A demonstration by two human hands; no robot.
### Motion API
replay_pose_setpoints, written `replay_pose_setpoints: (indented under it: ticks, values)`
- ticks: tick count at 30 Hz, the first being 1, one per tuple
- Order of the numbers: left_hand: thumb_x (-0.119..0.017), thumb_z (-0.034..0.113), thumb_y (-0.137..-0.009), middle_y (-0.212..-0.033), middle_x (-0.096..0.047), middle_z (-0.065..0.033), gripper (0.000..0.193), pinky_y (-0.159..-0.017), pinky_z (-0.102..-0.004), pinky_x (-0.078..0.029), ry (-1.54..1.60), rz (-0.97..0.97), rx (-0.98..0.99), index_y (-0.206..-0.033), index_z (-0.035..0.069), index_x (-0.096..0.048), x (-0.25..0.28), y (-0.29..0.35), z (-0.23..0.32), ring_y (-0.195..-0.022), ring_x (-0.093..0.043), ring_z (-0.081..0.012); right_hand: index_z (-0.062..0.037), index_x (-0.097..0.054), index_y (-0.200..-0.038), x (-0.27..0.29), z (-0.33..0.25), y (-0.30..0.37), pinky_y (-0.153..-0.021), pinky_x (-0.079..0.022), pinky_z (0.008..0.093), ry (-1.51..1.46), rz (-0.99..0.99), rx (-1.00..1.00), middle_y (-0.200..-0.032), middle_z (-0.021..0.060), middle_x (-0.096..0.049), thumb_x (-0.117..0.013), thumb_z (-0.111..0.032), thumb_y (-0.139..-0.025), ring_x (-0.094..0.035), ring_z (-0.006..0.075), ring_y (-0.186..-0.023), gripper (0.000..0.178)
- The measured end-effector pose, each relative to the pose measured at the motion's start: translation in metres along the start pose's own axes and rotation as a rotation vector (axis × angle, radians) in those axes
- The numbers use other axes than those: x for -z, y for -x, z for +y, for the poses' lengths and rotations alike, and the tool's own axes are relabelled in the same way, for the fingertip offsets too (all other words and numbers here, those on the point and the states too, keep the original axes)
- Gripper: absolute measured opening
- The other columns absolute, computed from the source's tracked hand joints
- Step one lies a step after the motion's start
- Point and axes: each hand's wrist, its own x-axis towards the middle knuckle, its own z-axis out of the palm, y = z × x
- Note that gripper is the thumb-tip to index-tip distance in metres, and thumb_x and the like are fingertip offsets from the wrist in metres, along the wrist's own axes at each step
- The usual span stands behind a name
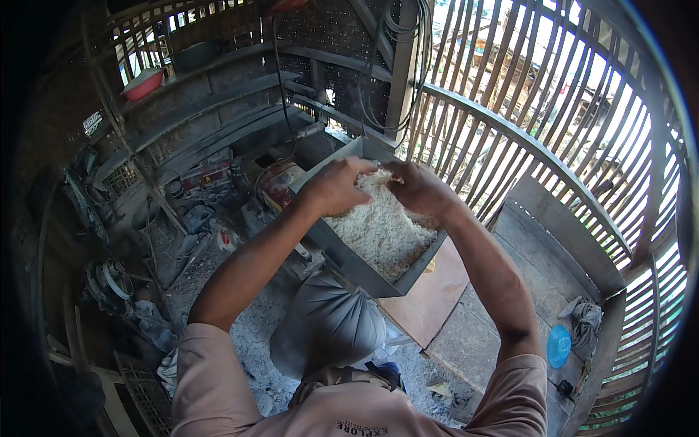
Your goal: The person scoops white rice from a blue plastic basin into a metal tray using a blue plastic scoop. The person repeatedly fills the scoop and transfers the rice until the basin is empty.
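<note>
A grey metal hopper (pixel 349 260) with sloping sides stands in front of me. White, crumbly material (pixel 386 233) like coarse meal or gratings fills much of it. Toward its far end, my left hand (pixel 336 186) curls around the left side of a loose clump, thumb apart from the fingers. My right hand (pixel 421 191) is bent over the same clump from the right, with white bits at its fingertips. Parts of the fingers are hidden in the material. A full, tied-up grey cloth sack (pixel 328 328) bulges just below the hopper, close to my body.
A dusty red machine (pixel 278 186) adjoins the hopper's left side. Wooden boards (pixel 466 328) form a platform at the right, with a blue plastic dish (pixel 558 347) and a grey rag (pixel 582 320). A red basin (pixel 143 85) sits on a shelf. Slatted walls (pixel 524 109) enclose the right.
</note>
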Motion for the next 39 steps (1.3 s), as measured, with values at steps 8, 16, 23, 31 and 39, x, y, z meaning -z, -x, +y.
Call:
replay_pose_setpoints:
  ticks: [8, 16, 23, 31, 39]
  values:
    - [-0.079, 0.021, -0.086, -0.114, -0.072, -0.0070, 0.031, -0.091, -0.0434, -0.056, -0.277, 0.071, -0.035, -0.115, 0.011, -0.076, -0.016, 0.033, -0.007, -0.105, -0.071, -0.0282, -0.0188, -0.072, -0.128, -0.016, 0.001, 0.034, -0.093, -0.054, 0.0442, 0.274, 0.044, 0.022, -0.120, 0.0136, -0.070, -0.072, -0.020, -0.091, -0.069, 0.0335, -0.109, 0.036]
    - [-0.071, 0.018, -0.089, -0.109, -0.071, -0.0107, 0.014, -0.087, -0.0449, -0.054, -0.157, 0.242, -0.089, -0.099, 0.010, -0.077, -0.022, 0.038, 0.009, -0.104, -0.069, -0.0348, -0.0141, -0.079, -0.106, -0.024, -0.008, 0.046, -0.076, -0.058, 0.0430, 0.197, 0.267, 0.135, -0.103, 0.0106, -0.073, -0.070, -0.013, -0.092, -0.072, 0.0290, -0.092, 0.017]
    - [-0.069, 0.008, -0.086, -0.103, -0.073, -0.0109, 0.015, -0.084, -0.0453, -0.056, -0.100, 0.352, -0.139, -0.095, 0.011, -0.080, -0.031, 0.036, -0.004, -0.099, -0.071, -0.0339, -0.0086, -0.079, -0.101, -0.027, -0.007, 0.053, -0.070, -0.054, 0.0416, 0.046, 0.399, 0.243, -0.088, 0.0139, -0.068, -0.069, -0.004, -0.087, -0.068, 0.0309, -0.077, 0.018]
    - [-0.080, 0.009, -0.079, -0.091, -0.072, -0.0080, 0.016, -0.090, -0.0403, -0.051, -0.156, 0.515, -0.381, -0.095, 0.007, -0.078, -0.024, 0.039, 0.021, -0.094, -0.067, -0.0294, -0.0038, -0.073, -0.104, -0.001, -0.003, 0.080, -0.097, -0.052, 0.0433, -0.099, 0.420, 0.274, -0.112, 0.0143, -0.072, -0.065, 0.000, -0.084, -0.066, 0.0332, -0.109, 0.022]
    - [-0.075, 0.007, -0.085, -0.106, -0.064, -0.0100, 0.027, -0.091, -0.0420, -0.049, -0.044, 0.650, -0.310, -0.111, 0.005, -0.069, -0.048, 0.064, 0.014, -0.105, -0.062, -0.0315, -0.0046, -0.068, -0.120, -0.040, 0.012, 0.119, -0.103, -0.042, 0.0436, -0.113, 0.598, 0.324, -0.122, 0.0159, -0.065, -0.053, -0.027, -0.104, -0.058, 0.0339, -0.116, 0.031]
